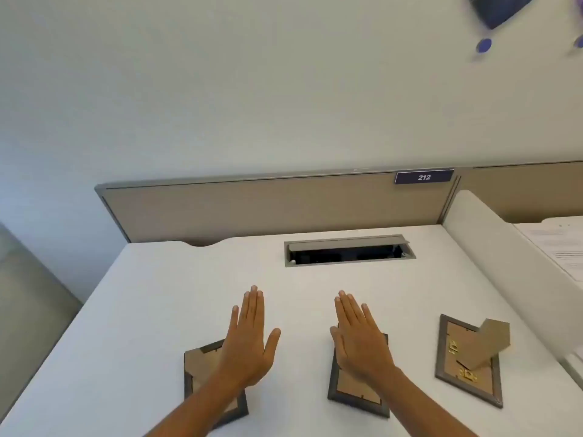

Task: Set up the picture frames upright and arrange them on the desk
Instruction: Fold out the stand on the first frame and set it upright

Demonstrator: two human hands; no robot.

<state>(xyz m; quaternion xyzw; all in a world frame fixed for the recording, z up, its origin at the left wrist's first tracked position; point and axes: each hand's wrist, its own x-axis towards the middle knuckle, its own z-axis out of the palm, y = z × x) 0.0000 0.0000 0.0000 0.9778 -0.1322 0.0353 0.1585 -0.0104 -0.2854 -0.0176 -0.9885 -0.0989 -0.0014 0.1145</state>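
Note:
Three grey picture frames lie face down on the white desk [157, 310], brown backs up. The left frame [197, 367] is partly hidden under my left hand [249, 345]. The middle frame [353, 392] is partly hidden under my right hand [359, 339]. Both hands are flat, palms down, fingers extended and pointing away from me, holding nothing; I cannot tell whether they touch the frames. The right frame [454, 373] lies apart from both hands, with its cardboard easel stand [482, 345] folded out and sticking up.
An open cable hatch [347, 252] is set in the desk behind the hands. A beige partition [268, 209] with a "212" label [423, 177] closes the back. A white divider [504, 247] bounds the right side, with papers [564, 247] beyond.

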